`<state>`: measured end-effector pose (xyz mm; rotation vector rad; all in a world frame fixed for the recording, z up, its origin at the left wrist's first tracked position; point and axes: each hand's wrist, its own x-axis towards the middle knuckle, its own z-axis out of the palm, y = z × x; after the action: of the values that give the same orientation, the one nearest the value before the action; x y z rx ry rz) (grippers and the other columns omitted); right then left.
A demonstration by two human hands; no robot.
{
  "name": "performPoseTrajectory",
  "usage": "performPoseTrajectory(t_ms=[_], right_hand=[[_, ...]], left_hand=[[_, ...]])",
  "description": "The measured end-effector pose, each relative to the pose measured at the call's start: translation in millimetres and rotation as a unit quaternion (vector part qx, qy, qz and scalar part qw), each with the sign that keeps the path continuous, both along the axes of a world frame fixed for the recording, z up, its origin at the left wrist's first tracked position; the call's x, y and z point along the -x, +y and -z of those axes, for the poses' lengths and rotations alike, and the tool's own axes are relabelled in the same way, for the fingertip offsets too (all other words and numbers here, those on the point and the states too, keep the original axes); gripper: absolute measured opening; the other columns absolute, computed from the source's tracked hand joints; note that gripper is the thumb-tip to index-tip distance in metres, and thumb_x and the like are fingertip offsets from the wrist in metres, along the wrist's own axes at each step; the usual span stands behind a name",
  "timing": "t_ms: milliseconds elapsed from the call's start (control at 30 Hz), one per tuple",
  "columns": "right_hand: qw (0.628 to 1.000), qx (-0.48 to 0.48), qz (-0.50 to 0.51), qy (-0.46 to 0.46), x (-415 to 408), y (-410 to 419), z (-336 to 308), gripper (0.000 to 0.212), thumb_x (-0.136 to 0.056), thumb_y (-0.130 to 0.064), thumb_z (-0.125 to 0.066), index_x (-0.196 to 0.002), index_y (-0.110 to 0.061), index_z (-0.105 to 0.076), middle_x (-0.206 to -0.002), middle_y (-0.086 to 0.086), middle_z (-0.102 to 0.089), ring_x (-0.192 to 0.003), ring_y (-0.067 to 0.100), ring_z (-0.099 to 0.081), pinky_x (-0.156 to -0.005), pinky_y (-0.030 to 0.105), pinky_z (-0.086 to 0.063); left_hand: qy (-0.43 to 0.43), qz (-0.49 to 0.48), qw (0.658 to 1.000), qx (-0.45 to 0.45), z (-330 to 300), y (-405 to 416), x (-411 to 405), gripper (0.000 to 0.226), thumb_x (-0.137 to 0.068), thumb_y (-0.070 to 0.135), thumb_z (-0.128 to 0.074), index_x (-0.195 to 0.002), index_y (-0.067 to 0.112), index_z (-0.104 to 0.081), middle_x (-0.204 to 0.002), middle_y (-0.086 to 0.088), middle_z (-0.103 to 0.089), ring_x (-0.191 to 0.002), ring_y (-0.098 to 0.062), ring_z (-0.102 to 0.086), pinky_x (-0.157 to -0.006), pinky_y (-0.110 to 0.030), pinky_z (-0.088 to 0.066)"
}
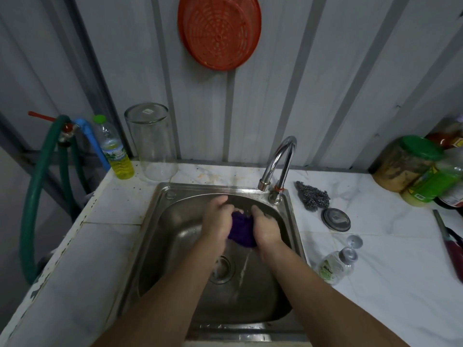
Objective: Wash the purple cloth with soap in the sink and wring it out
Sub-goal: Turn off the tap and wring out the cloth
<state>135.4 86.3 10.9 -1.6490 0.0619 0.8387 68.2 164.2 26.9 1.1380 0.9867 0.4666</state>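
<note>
The cloth (pixel 241 230) is bunched into a wad over the sink (pixel 160 236), its long axis running roughly from the faucet (pixel 276 166) side back toward me, with water streaming off its near end. My left hand (pixel 216 221) and right hand (pixel 266 229) squeeze it from either side, fingers curled tight around it. Most of the cloth is hidden inside my grip, so I can't make out its folds. The soap bottle (pixel 334 266) lies on the counter (pixel 388 284) to my right.
</note>
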Motion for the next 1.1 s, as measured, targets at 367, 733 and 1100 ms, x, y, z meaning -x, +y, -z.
performPoseTrajectory(t_ms=[367,733,1100], right_hand=[[0.983,-0.142,-0.099,-0.057,-29,5,-19,0.040,-0.081,-0.051,-0.075,-0.085,-0.011,-0.072,-0.081,0.009,-0.072,-0.079,0.026,-0.068,-0.089,0.052,-0.056],[0.913,-0.349,-0.131,0.168,-20,-13,18,0.051,-0.079,-0.018,-0.080,-0.127,-0.012,-0.065,-0.118,0.018,-0.070,-0.106,0.033,-0.068,-0.097,0.048,-0.053],[0.986,-0.063,-0.143,-0.049,-25,7,-6,0.021,-0.088,-0.032,-0.074,-0.082,-0.013,-0.066,-0.072,0.010,-0.064,-0.065,0.022,-0.061,-0.068,0.038,-0.055]], left_hand=[[0.015,0.325,0.921,0.217,-9,2,28,0.035,-0.094,0.024,-0.068,-0.119,0.001,-0.061,-0.080,-0.007,-0.065,-0.060,-0.011,-0.057,-0.050,-0.019,-0.048],[-0.028,0.322,0.861,0.392,3,-3,38,0.040,-0.082,0.046,-0.068,-0.089,0.006,-0.069,-0.061,0.003,-0.048,-0.037,-0.004,-0.041,-0.032,-0.013,-0.028],[0.270,0.339,0.898,-0.080,3,-16,5,0.013,-0.083,0.023,-0.063,-0.092,0.014,-0.059,-0.068,-0.005,-0.057,-0.049,-0.016,-0.052,-0.041,-0.021,-0.035]])
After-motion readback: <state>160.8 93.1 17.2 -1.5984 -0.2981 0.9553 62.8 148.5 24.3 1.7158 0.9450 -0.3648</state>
